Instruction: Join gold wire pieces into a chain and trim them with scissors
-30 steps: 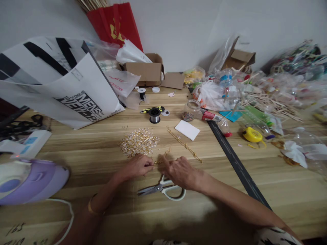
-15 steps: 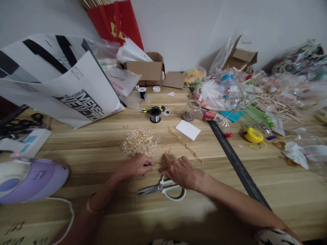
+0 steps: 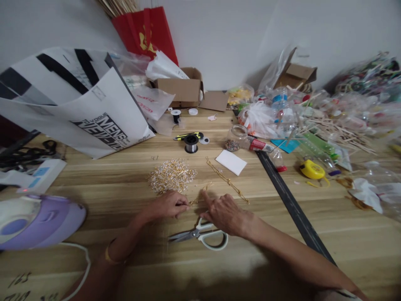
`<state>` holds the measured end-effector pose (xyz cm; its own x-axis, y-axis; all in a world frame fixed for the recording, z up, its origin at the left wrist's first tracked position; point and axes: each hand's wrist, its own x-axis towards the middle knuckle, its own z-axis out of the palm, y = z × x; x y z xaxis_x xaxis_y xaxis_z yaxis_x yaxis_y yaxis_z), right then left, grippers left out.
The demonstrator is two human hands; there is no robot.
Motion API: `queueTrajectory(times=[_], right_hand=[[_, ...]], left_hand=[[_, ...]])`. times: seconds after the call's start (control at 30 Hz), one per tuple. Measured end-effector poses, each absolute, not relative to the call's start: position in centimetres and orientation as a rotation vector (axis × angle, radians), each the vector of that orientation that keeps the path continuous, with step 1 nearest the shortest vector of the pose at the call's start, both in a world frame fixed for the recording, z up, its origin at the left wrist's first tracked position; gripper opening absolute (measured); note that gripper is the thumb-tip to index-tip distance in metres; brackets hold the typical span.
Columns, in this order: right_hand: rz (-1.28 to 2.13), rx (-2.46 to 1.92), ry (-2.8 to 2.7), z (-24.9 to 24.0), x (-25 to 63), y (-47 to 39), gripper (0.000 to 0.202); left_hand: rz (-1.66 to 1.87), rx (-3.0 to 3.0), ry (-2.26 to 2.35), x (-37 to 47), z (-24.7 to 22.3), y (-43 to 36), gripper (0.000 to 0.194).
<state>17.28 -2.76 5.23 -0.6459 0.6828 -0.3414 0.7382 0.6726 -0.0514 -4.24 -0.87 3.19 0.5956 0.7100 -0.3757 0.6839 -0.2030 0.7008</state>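
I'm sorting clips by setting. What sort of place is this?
Probably a home craft or jewellery-making bench: both hands work a thin gold chain beside a heap of gold findings, with scissors, a wire spool and a bead jar on the wooden table.

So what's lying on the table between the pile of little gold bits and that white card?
In the head view, a thin gold chain lies stretched slantwise on the bare wood between the gold pile and the white card.

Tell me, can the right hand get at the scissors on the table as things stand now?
Probably yes. The scissors lie right under the right hand, nothing covers them, but its fingers are on the small gold chain.
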Motion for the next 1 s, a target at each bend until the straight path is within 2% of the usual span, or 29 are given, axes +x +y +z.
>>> queueTrajectory(times=[0.77, 0.9, 1.0], right_hand=[[-0.236, 1.175, 2.536, 4.8, 17.6, -1.7, 0.066], [-0.224, 1.182, 2.501, 4.5, 17.7, -1.3, 0.067], [-0.228, 1.197, 2.477, 4.4, 17.8, -1.1, 0.066]], left_hand=[[0.106, 1.718, 1.031, -4.8, 2.7, -1.1, 0.027], [0.175, 1.64, 1.012, -5.4, 2.7, -1.4, 0.03], [0.227, 1.529, 1.044, -5.8, 3.0, -1.8, 0.041]])
